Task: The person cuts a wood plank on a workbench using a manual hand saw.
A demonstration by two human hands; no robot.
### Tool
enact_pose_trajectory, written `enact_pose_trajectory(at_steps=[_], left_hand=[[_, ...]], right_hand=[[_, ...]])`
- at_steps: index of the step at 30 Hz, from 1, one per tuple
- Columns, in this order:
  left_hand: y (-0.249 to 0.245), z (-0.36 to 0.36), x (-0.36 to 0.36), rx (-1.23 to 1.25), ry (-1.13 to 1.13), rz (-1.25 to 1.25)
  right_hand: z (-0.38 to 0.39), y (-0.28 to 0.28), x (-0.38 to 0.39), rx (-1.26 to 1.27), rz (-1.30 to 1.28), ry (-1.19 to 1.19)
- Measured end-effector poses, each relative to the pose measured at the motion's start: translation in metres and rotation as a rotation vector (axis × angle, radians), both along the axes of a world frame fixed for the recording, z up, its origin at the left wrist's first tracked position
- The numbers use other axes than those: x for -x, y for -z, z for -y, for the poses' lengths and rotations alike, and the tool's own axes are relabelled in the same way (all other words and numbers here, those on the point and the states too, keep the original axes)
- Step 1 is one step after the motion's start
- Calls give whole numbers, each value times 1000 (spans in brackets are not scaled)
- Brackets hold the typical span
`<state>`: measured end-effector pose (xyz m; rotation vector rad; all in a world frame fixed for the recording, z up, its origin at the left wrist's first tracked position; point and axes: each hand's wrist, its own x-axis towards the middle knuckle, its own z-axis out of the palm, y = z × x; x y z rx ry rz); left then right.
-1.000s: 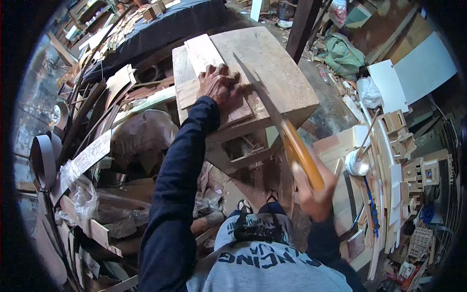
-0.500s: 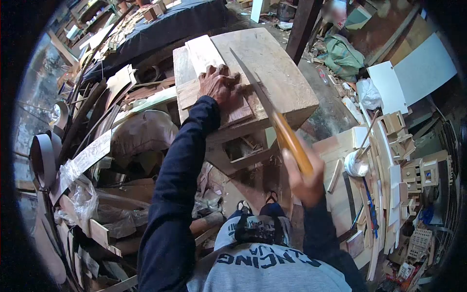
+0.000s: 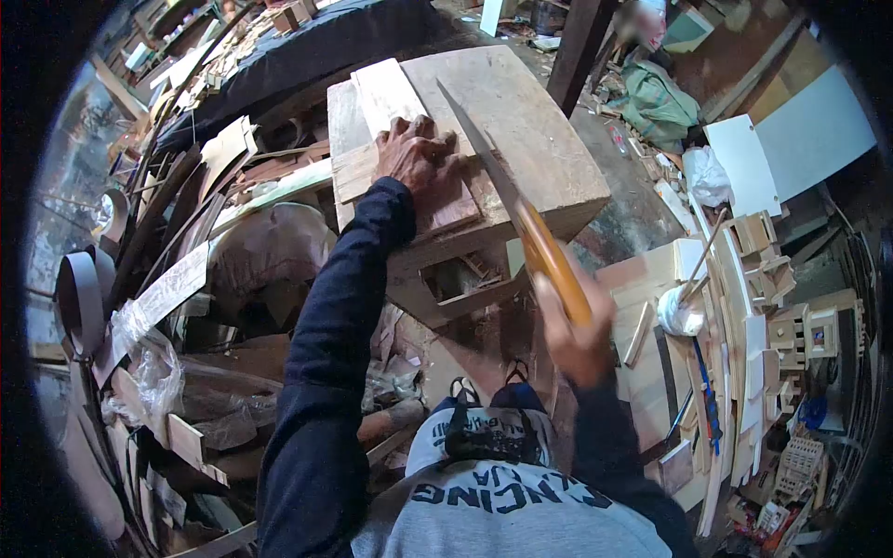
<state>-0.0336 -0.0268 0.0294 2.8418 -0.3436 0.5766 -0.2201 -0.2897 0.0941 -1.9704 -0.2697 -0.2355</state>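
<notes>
My left hand [image 3: 418, 153] presses down with bent fingers on a flat wooden board [image 3: 448, 200], pinning it on top of a large wooden box [image 3: 539, 121]. Under that hand, a paler plank [image 3: 386, 91] runs away toward the far edge of the box. In my right hand [image 3: 579, 337] is a handsaw [image 3: 502, 175], gripped by its orange-brown handle. Its blade slants up and to the left along the right end of the board, teeth partly hidden. My right fingers are slightly blurred.
Scrap wood and clear plastic [image 3: 158, 367] are heaped at the left. To the right, a low work surface carries wood strips and a white pot [image 3: 682, 312] with sticks. Behind the box stand a dark post [image 3: 581, 56] and a green sack [image 3: 656, 107].
My right hand and the handsaw have shifted slightly forward, away from my body. My left hand keeps its place on the board.
</notes>
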Motion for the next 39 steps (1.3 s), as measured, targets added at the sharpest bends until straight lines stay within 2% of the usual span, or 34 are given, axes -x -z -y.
enact_pose_trajectory(at_steps=[1, 3, 5, 6, 9, 11, 14, 17, 19, 20, 23, 27, 28, 31, 34, 37, 38, 39], left_hand=[[-2, -1, 1, 27, 7, -6], [-6, -1, -2, 8, -9, -16], [-1, -2, -7, -12, -15, -5], [0, -4, -7, -36, -15, 13], [1, -4, -3, 18, 21, 0], [1, -2, -1, -2, 11, 1], [0, -5, -6, -9, 14, -42], [12, -10, -11, -47, 11, 34], [-17, 7, 12, 6, 48, 26], [-9, 2, 5, -34, 30, 40], [-21, 7, 7, -43, -5, -16], [-8, -2, 1, -3, 68, 60], [-8, -2, 2, -37, 61, -4], [-11, 0, -1, -14, 3, -42], [-15, 1, 2, -48, 27, -5], [-24, 6, 11, -10, 86, 25], [-12, -1, 2, -52, 129, 105], [-11, 1, 3, -57, 92, 59]], right_hand=[[-10, 1, -21, -35, 4, -15], [-6, -3, -17, -17, -28, -44], [12, 4, 22, -1, 40, 25], [22, 1, 32, -82, 73, -36], [10, 7, 15, -17, 76, 15], [-8, 6, -26, -31, -7, -20], [4, 12, 7, -62, 132, -4], [21, 15, 26, -98, 98, -54], [7, 7, 4, -41, 19, -18], [-3, 4, -15, -49, -37, -33], [1, 6, 8, -77, 11, 34], [18, 13, 28, -96, 164, -3], [9, 2, 16, -72, -29, -20], [-5, 15, -18, -63, 11, -38], [16, 14, 31, -164, 79, 36], [10, 0, 26, -131, -47, 29], [1, -1, 5, -110, -45, 25], [-5, 10, -20, -92, -13, -12]])
